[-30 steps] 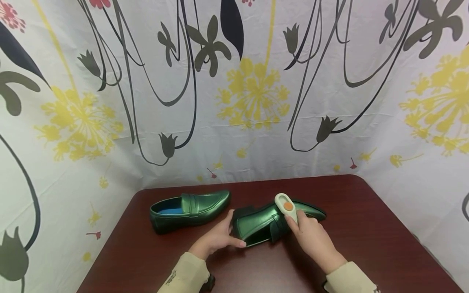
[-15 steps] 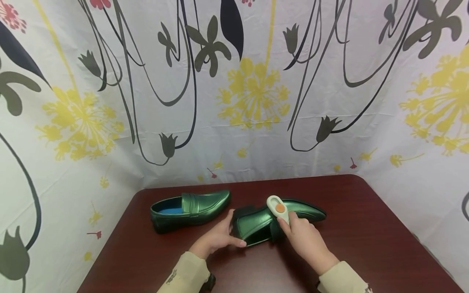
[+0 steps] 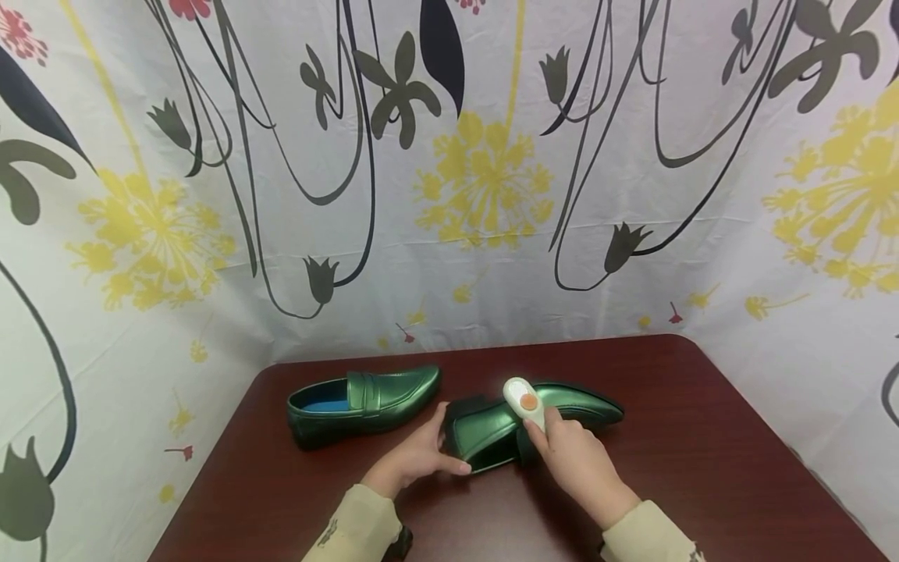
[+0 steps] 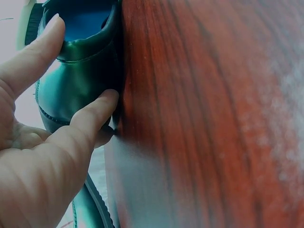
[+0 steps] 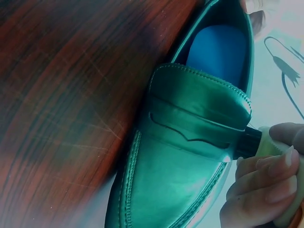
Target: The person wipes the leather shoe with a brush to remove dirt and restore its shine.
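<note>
A shiny green loafer lies tilted on its side, opening toward me and toe to the right. My left hand grips its heel, thumb at the collar and fingers around the back, as the left wrist view shows. In my right hand is a pale brush with an orange spot on its back. Its dark bristles meet the upturned side of the loafer near the strap in the right wrist view. The loafer's blue insole shows there too.
The matching green loafer stands upright on the table at the back left, close beyond my left hand. Dark red wood forms the table. A white floral cloth hangs behind it and along both sides.
My right hand has slid the brush leftward along the loafer's side, from the front part toward the heel. The left hand and both loafers have stayed in place.
</note>
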### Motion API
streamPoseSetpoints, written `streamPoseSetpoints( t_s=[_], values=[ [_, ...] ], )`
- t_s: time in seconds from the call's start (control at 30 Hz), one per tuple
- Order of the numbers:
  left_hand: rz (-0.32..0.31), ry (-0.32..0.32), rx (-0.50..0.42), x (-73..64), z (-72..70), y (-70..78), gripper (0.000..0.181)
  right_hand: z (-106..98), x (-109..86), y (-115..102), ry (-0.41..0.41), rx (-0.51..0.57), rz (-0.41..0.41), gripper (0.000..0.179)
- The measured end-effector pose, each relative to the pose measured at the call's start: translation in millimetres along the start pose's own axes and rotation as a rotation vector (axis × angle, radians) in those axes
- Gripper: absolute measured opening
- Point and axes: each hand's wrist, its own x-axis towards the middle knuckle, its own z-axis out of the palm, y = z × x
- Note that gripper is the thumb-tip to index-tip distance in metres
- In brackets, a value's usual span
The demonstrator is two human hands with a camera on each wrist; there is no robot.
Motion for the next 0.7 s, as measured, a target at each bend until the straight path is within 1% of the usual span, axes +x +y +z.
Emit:
streamPoseSetpoints(
  t_s=[0.2, 0.43, 0.6, 0.7],
  values=[
    [0.012, -0.003, -0.011, 0.6, -1.0, -0.5, 0.121, 3.2, 0.2, -5.6, 0.009, -0.019, -0.009, 0.034],
    [0.025, -0.003, -0.020, 1.9, -2.0, -2.3, 0.121, 6.4, -0.7, -12.8, -0.006, -0.011, -0.026, 0.034],
    [0.038, -0.001, -0.016, 3.1, -1.7, -3.5, 0.122, 10.4, -1.2, -17.4, 0.015, -0.029, -0.048, 0.035],
    [0.031, 0.004, -0.008, 3.4, -1.7, -3.9, 0.123, 12.5, -1.5, -20.0, 0.022, -0.037, -0.054, 0.035]
  ],
)
